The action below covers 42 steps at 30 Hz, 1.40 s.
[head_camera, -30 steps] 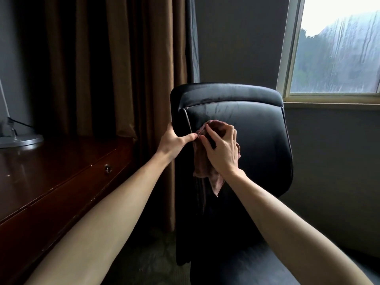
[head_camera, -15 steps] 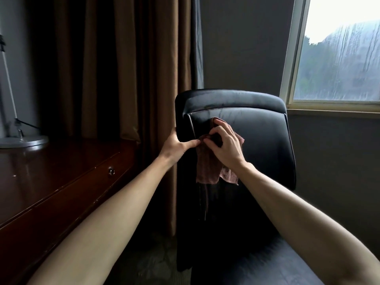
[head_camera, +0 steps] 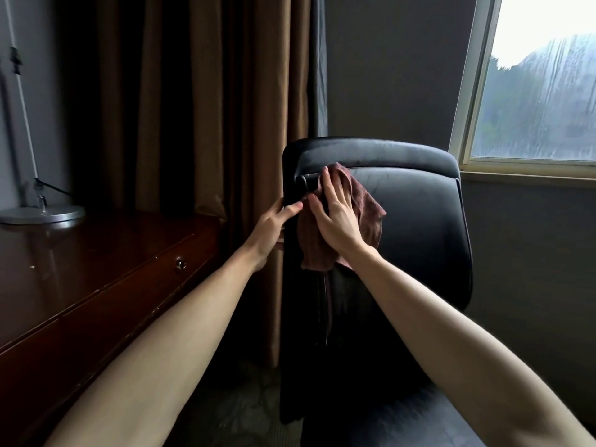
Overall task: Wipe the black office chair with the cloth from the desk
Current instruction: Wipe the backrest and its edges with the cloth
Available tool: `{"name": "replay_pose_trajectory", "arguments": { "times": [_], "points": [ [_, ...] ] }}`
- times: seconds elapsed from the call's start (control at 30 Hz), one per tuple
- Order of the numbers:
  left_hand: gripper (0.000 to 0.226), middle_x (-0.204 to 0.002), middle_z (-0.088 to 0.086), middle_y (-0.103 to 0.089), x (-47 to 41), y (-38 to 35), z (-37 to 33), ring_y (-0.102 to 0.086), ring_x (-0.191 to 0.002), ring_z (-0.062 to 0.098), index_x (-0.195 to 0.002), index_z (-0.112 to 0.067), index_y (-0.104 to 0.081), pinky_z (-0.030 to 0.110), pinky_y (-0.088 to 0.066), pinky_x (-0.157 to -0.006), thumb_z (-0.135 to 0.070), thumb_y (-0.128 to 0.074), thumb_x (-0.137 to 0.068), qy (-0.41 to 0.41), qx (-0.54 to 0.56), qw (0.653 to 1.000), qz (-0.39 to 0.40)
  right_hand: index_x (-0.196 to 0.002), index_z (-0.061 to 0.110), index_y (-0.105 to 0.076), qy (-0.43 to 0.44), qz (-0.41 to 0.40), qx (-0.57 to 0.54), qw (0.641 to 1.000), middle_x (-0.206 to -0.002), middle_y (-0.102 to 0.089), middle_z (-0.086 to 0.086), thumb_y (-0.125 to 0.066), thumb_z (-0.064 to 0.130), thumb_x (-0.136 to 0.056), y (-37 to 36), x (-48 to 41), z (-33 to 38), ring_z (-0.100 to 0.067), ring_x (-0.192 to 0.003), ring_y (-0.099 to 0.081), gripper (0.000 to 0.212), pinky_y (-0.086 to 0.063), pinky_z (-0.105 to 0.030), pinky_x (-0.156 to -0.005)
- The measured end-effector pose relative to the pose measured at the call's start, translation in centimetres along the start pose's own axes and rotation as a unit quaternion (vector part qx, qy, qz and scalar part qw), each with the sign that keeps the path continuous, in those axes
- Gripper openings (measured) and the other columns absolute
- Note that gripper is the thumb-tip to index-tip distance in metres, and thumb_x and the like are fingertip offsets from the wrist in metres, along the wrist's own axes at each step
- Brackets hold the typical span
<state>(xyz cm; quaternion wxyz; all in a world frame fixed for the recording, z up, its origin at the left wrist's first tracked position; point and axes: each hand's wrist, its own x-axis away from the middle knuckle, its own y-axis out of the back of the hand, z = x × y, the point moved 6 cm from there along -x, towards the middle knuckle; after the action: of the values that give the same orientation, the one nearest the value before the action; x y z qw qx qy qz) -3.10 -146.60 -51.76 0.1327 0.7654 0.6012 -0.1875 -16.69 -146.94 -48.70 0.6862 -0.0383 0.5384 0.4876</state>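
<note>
- The seat is closest to us. No hand is near it, so I think it has not been wiped yet.
- The left hand holds the side edge of the chair. Its grip is curled round that edge with the thumb on the front. I think it keeps the chair from turning.
- The right hand lies flat on the cloth. Its grip is wide, with straight fingers that push the cloth onto the chair back.
- The cloth is off the worktop and up near the top left corner of the chair back, just under the top pad.
- So the fetching is done and the wiping has begun. I think most of the back and the seat are left to do.
- Half a second ago the right hand's fingers were bent and bunched the cloth lower down.
- Now they are flat and reach higher, and the cloth is spread wider.
- The left hand has stayed in the same spot.
</note>
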Motion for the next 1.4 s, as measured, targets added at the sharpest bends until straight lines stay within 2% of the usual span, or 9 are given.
{"name": "replay_pose_trajectory", "arguments": {
  "times": [0.17, 0.37, 0.5, 0.73, 0.83, 1.0, 1.17, 1.3, 1.4],
  "points": [
    [0.064, -0.130, 0.002, -0.063, -0.3, 0.4, 0.8, -0.058, -0.122, 0.016, -0.133, -0.019, -0.059, 0.043, -0.038, -0.110, -0.061, -0.057, -0.084, 0.026, 0.040, 0.998, 0.032, -0.150, 0.037, -0.026, 0.051, -0.024, 0.026, 0.998, -0.160, -0.020, 0.003, -0.043, 0.038, -0.100, -0.2, 0.1, 0.9, -0.013, -0.148, -0.009, 0.053, -0.012, -0.026, -0.113],
    [0.094, -0.147, -0.004, -0.047, 0.3, 0.5, 0.4, -0.042, -0.135, 0.007, -0.144, -0.020, -0.045, 0.038, -0.027, -0.118, -0.080, -0.058, -0.072, 0.013, -0.004, 1.000, 0.018, -0.151, 0.038, -0.016, 0.081, 0.018, 0.062, 0.995, -0.160, -0.014, 0.007, -0.034, 0.041, -0.099, -1.6, 4.6, -0.9, -0.006, -0.147, -0.004, 0.055, -0.012, -0.019, -0.111],
    [0.082, -0.150, -0.006, -0.041, 0.8, 0.0, -0.6, -0.038, -0.134, 0.002, -0.148, -0.018, -0.039, 0.030, -0.025, -0.117, -0.070, -0.048, -0.084, 0.002, -0.017, 1.000, 0.011, -0.153, 0.032, -0.015, 0.097, 0.029, 0.077, 0.992, -0.161, -0.009, 0.007, -0.037, 0.035, -0.102, -1.1, 1.8, 0.5, 0.000, -0.143, 0.005, 0.055, -0.011, -0.024, -0.113],
    [0.068, -0.149, -0.004, -0.044, 0.7, 0.2, 0.2, -0.043, -0.130, 0.001, -0.146, -0.016, -0.040, 0.026, -0.030, -0.114, -0.059, -0.043, -0.094, 0.007, -0.011, 1.000, -0.002, -0.151, 0.040, -0.017, 0.061, 0.010, 0.050, 0.997, -0.161, -0.011, 0.012, -0.034, 0.038, -0.103, -1.2, 1.8, 0.6, -0.006, -0.147, -0.005, 0.051, -0.023, -0.029, -0.110],
    [0.062, -0.139, -0.017, -0.047, 0.6, 0.0, 0.3, -0.048, -0.113, -0.014, -0.147, -0.019, -0.039, 0.008, -0.036, -0.092, -0.055, -0.039, -0.097, 0.004, -0.037, 0.999, 0.008, -0.150, 0.042, -0.013, 0.034, 0.014, 0.036, 0.999, -0.160, -0.010, 0.014, -0.033, 0.038, -0.103, -2.1, 4.7, -0.6, 0.001, -0.144, 0.000, 0.052, -0.014, -0.027, -0.115],
    [0.069, -0.157, -0.004, -0.030, 0.9, 0.0, 0.5, -0.027, -0.133, -0.003, -0.150, -0.015, -0.032, 0.018, -0.018, -0.106, -0.056, -0.040, -0.096, -0.007, -0.054, 0.998, -0.015, -0.150, 0.035, -0.002, -0.002, 0.019, 0.011, 1.000, -0.156, -0.002, 0.022, -0.025, 0.041, -0.099, -3.6, 12.4, -2.9, 0.010, -0.141, 0.011, 0.056, -0.001, -0.019, -0.116],
    [0.062, -0.147, -0.012, -0.035, 2.4, -0.5, 2.0, -0.028, -0.126, -0.006, -0.151, -0.014, -0.028, 0.012, -0.020, -0.101, -0.044, -0.044, -0.100, -0.019, -0.054, 0.996, -0.067, -0.148, 0.036, 0.001, -0.015, 0.024, -0.024, 0.999, -0.152, 0.006, 0.028, -0.031, 0.031, -0.103, -3.3, 11.7, -2.4, 0.013, -0.139, 0.015, 0.056, 0.000, -0.019, -0.113],
    [0.054, -0.129, -0.017, -0.041, 2.1, -0.5, 2.4, -0.036, -0.121, -0.008, -0.149, -0.015, -0.034, -0.003, -0.032, -0.082, -0.038, -0.044, -0.101, -0.020, -0.048, 0.996, -0.072, -0.151, 0.041, -0.011, -0.024, 0.024, -0.012, 0.999, -0.161, -0.005, 0.012, -0.032, 0.038, -0.103, -1.8, 4.9, -0.7, -0.003, -0.146, 0.003, 0.052, -0.013, -0.024, -0.110],
    [0.054, -0.137, -0.014, -0.042, 2.3, -0.4, 2.9, -0.036, -0.122, -0.008, -0.149, -0.014, -0.033, 0.000, -0.029, -0.088, -0.038, -0.045, -0.101, -0.016, -0.042, 0.996, -0.073, -0.149, 0.047, -0.013, -0.009, 0.028, -0.016, 0.999, -0.161, -0.006, 0.011, -0.032, 0.037, -0.103, -1.7, 5.0, -0.8, -0.008, -0.147, -0.005, 0.050, -0.019, -0.024, -0.108]
  ]
}}
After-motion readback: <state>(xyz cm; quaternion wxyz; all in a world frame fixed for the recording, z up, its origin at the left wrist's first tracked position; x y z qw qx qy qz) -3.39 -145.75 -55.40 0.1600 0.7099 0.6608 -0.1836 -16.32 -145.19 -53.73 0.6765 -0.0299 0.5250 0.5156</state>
